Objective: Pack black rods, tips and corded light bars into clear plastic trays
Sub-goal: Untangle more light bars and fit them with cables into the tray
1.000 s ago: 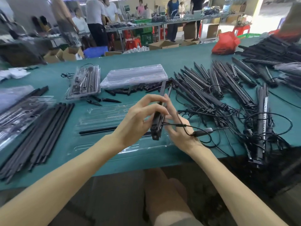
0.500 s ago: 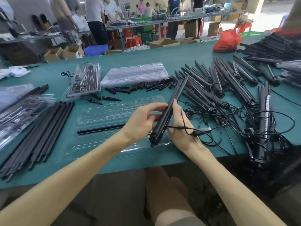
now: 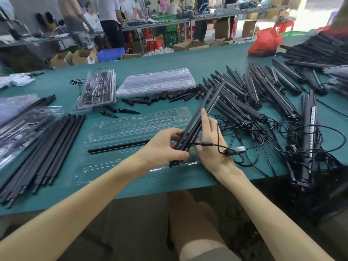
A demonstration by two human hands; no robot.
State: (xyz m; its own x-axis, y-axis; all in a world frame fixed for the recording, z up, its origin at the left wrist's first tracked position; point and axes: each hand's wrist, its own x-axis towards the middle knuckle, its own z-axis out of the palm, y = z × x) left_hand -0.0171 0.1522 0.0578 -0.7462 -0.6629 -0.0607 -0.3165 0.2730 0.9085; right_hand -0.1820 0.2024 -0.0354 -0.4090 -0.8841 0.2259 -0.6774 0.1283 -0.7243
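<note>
Light bars have tilted flatter, left hand gripping them, right hand straight-fingered alongside

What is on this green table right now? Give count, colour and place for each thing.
Green-topped work table: one, teal-green, under everything.
Open clear plastic tray: one, transparent, centre.
Single black rod: one, black, across that tray.
Loose black rods: bundle, black, left.
Filled clear tray: one, transparent, behind centre-left.
More filled trays: pile, transparent, left edge.
Stacked clear trays: stack, transparent, behind centre.
Black pointed tips: many, black, before that stack.
Corded black light bars: heap, black, right.
Red plastic bag: one, red, far right.
Held light bars: apparently two, black, above the open tray.
Left hand: grips their near end.
Right hand: straight fingers alongside them.
</note>
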